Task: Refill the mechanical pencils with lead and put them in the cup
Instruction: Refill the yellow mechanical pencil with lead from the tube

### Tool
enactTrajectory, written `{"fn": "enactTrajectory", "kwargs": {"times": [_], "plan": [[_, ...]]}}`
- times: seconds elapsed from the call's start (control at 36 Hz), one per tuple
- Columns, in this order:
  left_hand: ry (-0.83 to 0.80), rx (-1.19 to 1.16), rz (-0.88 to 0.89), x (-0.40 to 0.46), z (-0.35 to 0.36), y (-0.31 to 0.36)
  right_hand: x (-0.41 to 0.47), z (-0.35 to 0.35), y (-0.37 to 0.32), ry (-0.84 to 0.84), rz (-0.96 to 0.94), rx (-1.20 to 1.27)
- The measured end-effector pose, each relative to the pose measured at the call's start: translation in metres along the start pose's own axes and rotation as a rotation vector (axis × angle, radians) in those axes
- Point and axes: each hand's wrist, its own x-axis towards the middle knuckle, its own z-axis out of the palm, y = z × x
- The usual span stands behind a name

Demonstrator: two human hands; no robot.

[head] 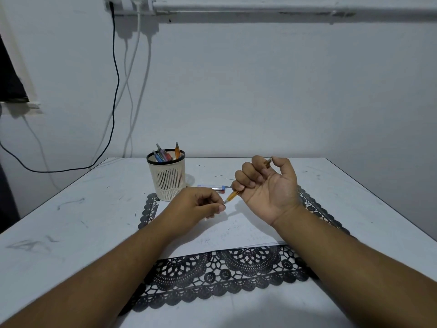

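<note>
Head view: your right hand (267, 185) is palm-up, fingers curled round an orange mechanical pencil (233, 196), thumb on its top end, tip slanting down-left. Your left hand (201, 204) has its fingers curled, thumb and forefinger pinched right at the pencil tip; what it pinches is too small to tell. The cup (167, 178) stands upright behind the left hand on the mat's (212, 280) far corner, several pencils inside. A lead case (216, 187) lies just right of the cup. White paper (227, 235) covers the mat.

One cup (166, 178); four pencils in cup (165, 154); one orange pencil (233, 196); one lead case (218, 188); one mat (236, 268).
</note>
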Motion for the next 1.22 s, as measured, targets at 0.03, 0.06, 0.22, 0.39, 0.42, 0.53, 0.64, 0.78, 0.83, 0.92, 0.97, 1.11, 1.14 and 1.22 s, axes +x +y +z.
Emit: {"fn": "enactTrajectory", "kwargs": {"times": [0.03, 0.06, 0.22, 0.39, 0.42, 0.53, 0.64, 0.78, 0.83, 0.92, 0.97, 1.11, 1.14, 1.22], "plan": [[0.005, 0.009, 0.008, 0.0, 0.0, 0.0, 0.0, 0.0, 0.0, 0.002, 0.004, 0.005], [0.013, 0.022, 0.019, 0.0, -0.001, 0.0, 0.0, 0.0, 0.0, 0.004, 0.008, 0.009], [0.092, 0.173, 0.135, 0.001, -0.003, 0.0, 0.001, 0.001, -0.003, 0.041, 0.014, -0.005], [0.186, 0.219, 0.154, 0.002, -0.009, 0.0, 0.005, 0.001, 0.004, 0.259, 0.117, -0.438], [0.187, 0.22, 0.15, 0.002, -0.01, -0.001, 0.004, 0.0, 0.007, 0.263, 0.153, -0.543], [0.175, 0.282, 0.107, 0.004, -0.018, -0.004, 0.001, 0.001, 0.011, 0.261, 0.226, -0.58], [0.193, 0.278, -0.039, 0.006, -0.037, -0.011, 0.008, -0.004, -0.001, 0.321, 0.159, -0.48], [0.12, 0.34, -0.188, 0.003, -0.042, -0.026, 0.015, -0.022, -0.026, 0.384, 0.091, -0.636], [0.107, 0.377, -0.204, 0.002, -0.041, -0.03, 0.017, -0.029, -0.035, 0.379, 0.099, -0.694], [0.088, 0.422, -0.193, 0.003, -0.037, -0.024, 0.011, -0.04, -0.046, 0.307, 0.118, -0.823], [0.086, 0.471, -0.159, 0.003, -0.03, -0.017, 0.002, -0.047, -0.052, 0.261, 0.158, -0.955], [0.036, 0.54, -0.049, 0.006, -0.006, -0.008, -0.025, -0.06, -0.059, 0.277, 0.225, -1.174], [-0.005, 0.544, -0.039, 0.006, -0.003, -0.007, -0.028, -0.061, -0.058, 0.271, 0.221, -1.178], [-0.159, 0.588, -0.025, 0.011, 0.011, -0.001, -0.033, -0.068, -0.061, 0.261, 0.207, -1.203]]}}
